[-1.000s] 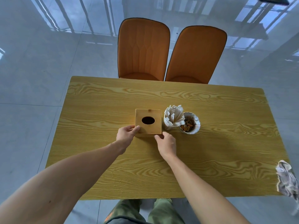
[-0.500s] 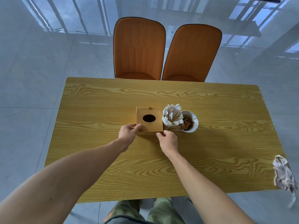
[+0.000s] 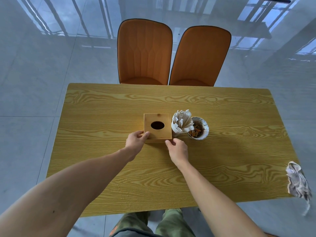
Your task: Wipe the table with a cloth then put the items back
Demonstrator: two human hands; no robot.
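Observation:
A square wooden tissue box (image 3: 157, 127) with an oval hole in its lid sits at the middle of the yellow wood-grain table (image 3: 106, 106). My left hand (image 3: 136, 141) grips its near left corner, thumb on the lid. My right hand (image 3: 177, 149) touches the near right corner with its fingertips. To the right of the box stand a white cup of paper-wrapped sticks (image 3: 181, 123) and a white bowl of small orange pieces (image 3: 199, 128), close together. A crumpled grey cloth (image 3: 297, 180) lies on the table's near right corner, hanging over the edge.
Two orange chairs (image 3: 145, 52) (image 3: 200, 57) stand side by side at the table's far edge. Glossy grey floor tiles surround the table. My legs in green trousers (image 3: 153, 223) show below the near edge.
The box has slid a little away from me, closer to the white cup. Both hands stay at its near corners.

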